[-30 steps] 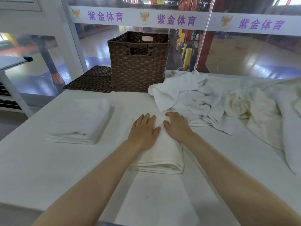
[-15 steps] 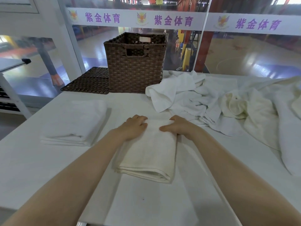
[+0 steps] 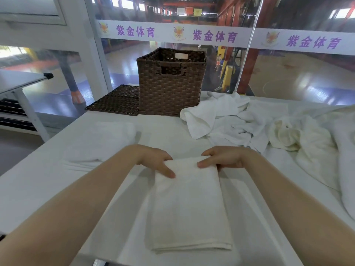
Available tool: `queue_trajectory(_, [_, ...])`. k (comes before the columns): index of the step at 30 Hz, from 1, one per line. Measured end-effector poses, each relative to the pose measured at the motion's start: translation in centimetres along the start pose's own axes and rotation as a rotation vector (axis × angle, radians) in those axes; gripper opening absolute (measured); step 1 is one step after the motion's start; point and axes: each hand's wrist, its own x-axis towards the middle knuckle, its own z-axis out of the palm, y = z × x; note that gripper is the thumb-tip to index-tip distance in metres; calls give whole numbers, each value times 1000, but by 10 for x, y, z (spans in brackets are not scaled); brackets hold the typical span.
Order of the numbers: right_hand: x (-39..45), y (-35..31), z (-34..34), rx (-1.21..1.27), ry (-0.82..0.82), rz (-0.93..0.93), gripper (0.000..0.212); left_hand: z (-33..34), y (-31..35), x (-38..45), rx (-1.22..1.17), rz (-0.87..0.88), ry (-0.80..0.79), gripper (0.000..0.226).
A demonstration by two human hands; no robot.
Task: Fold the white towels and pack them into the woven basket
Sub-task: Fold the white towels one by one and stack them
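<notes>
A folded white towel point(image 3: 189, 204) lies lengthwise in front of me on the white table point(image 3: 34, 189). My left hand point(image 3: 153, 160) grips its far left corner, thumb on top. My right hand point(image 3: 224, 159) grips its far right corner the same way. The towel's far end looks lifted off the table. A second folded white towel point(image 3: 101, 143) lies to the left. The brown woven basket point(image 3: 171, 81) stands upright at the back of the table, open at the top. A heap of unfolded white towels point(image 3: 249, 121) spreads over the right side.
A flat brown woven lid point(image 3: 117, 100) lies left of the basket. A glass wall with a purple-lettered band point(image 3: 211, 35) rises behind the table. Another white table point(image 3: 17, 81) stands at far left.
Both hands went from pressing flat on the folded towel to gripping its far corners. The towel has been drawn toward me and now lies longer in view.
</notes>
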Motion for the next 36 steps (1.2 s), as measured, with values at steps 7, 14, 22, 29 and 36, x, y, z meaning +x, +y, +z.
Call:
queue_trajectory(7, [-1,-70,-15,-90,243,-113,51,-44,-9,-28,108,77,367,29])
queue_trajectory(14, [1,-150,-16,-802,701,-453,34,-107,-5,-63,425,62,821,27])
queue_trajectory(22, [56,-197,51,-1035,1409,-1052,44,-113,-86,-110,768,103,1706,36])
queue_trajectory(29, [143,-147,179,-1181,937,-917,36,9,-220,-108,508,-140,1248,70])
queue_trajectory(36, [146,-131,179,-803,730,-878,53,23,-229,-99,208,-120,1195,66])
